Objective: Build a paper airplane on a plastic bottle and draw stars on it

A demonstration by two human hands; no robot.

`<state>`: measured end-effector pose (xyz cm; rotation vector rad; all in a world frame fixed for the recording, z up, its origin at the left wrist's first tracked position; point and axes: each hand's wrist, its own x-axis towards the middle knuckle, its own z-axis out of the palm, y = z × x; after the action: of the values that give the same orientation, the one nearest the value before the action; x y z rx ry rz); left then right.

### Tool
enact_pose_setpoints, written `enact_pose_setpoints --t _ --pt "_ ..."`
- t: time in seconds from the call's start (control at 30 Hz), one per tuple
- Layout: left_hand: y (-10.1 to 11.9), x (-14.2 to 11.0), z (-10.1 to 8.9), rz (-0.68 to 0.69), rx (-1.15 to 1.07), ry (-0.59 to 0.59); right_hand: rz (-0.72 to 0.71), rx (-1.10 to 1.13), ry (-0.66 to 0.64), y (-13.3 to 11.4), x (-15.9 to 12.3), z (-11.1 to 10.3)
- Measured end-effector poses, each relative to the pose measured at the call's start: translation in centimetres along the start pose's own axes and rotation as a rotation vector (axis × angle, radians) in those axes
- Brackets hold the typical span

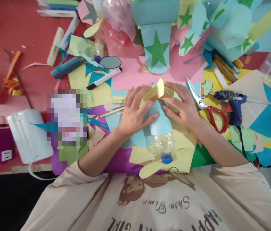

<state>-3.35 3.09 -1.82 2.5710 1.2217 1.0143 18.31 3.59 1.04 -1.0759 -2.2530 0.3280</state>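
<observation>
A clear plastic bottle lies in front of me with its blue cap towards my body. Light blue paper wraps its middle. At the far end, a pale yellow paper strip is bent over the bottle, one end standing up. My left hand curls its fingers on the strip from the left, thumb against the blue wrap. From the right, my right hand presses the strip with its fingertips, thumb also by the wrap. Part of the strip is hidden behind the fingers.
Open scissors with red handles and a blue glue gun lie right of my right hand. A black-and-white marker is at the left. Beyond stands a light blue piece with a green star. A white case sits far left.
</observation>
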Motion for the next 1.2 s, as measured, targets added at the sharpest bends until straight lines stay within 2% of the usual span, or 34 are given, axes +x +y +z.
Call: enact_pose_setpoints --t 0.33,0.47,0.7,0.77,0.87,0.93,1.03,1.1,1.2 --pt "-0.4 0.2 -0.3 -0.106 -0.096 -0.106 0.081 -0.008 -0.076 0.2 0.3 0.2" --pt "-0.3 0.2 -0.4 -0.080 -0.083 -0.059 0.112 -0.031 -0.109 0.0 0.3 -0.1" --pt "-0.1 0.0 -0.2 -0.035 0.025 0.010 0.067 0.040 -0.017 -0.1 0.1 0.2" --pt "-0.1 0.0 -0.1 0.002 0.004 0.049 0.108 0.051 0.027 -0.2 0.0 0.1" --pt "0.0 0.0 -0.1 0.017 -0.026 0.074 0.243 0.041 0.062 -0.6 0.2 -0.8" --pt "0.1 0.1 -0.1 0.000 -0.032 0.055 0.351 0.018 -0.037 -1.1 0.5 -1.8" --pt "0.2 0.2 -0.1 -0.014 -0.024 0.027 0.474 0.013 -0.340 -2.4 1.0 -3.4" --pt "0.2 0.2 0.0 -0.009 -0.010 0.021 0.541 0.022 -0.490 -3.6 1.1 -4.0" --pt "0.2 0.1 0.0 -0.016 0.043 0.016 0.623 0.012 -0.541 -5.2 0.9 -3.9"
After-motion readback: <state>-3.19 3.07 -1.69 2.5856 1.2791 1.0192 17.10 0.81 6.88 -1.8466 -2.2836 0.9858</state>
